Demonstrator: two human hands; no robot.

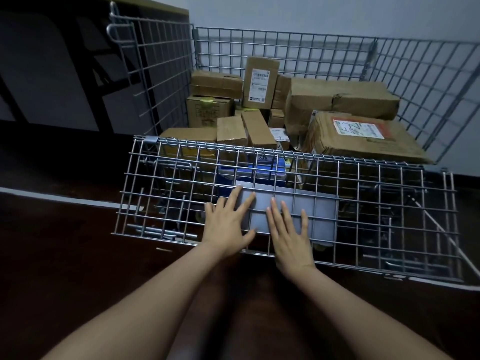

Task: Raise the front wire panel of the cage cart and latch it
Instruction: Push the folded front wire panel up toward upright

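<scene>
The front wire panel (pixel 363 203) of the cage cart hangs folded down and outward from a hinge bar across the cart's front, sloping toward me. A grey plate (pixel 319 219) is fixed at its middle. My left hand (pixel 226 224) lies flat on the panel at the plate's left edge, fingers spread. My right hand (pixel 291 237) rests flat on the plate beside it, fingers spread too. Neither hand grips a wire. The cart's left side wall (pixel 155 74) and right side wall (pixel 428 87) stand upright.
Several taped cardboard boxes (pixel 342 100) fill the cart, some with shipping labels. A blue item (pixel 259 170) lies behind the panel. The back wall of the cart (pixel 285 50) stands against a pale room wall. Dark floor surrounds the cart; dark panels stand at the left.
</scene>
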